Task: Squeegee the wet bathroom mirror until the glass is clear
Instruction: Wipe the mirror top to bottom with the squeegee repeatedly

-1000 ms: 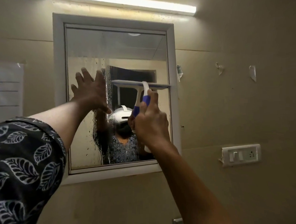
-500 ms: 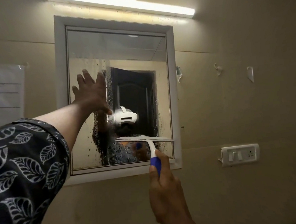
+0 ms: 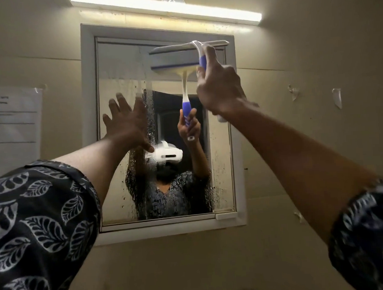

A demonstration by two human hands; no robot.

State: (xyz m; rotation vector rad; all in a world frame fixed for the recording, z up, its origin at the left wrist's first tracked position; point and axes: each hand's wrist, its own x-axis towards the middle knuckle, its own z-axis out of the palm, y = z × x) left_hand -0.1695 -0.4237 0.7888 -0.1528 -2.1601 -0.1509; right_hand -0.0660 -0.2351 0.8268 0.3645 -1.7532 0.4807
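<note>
The right hand (image 3: 218, 85) had its grip clamped round the handle of the squeegee (image 3: 181, 48), blade level across the top right of the mirror (image 3: 119, 60), just under the frame; open glass lay below for a downward pull. The left hand (image 3: 127, 123), fingers spread, pressed flat left of the wet streak (image 3: 150, 116)

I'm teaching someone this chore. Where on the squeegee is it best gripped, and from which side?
Grip the squeegee by its blue handle, coming from below, as the right hand does. Its blade lies level across the top of the mirror with the handle pointing down, which suits a downward pull.
</note>
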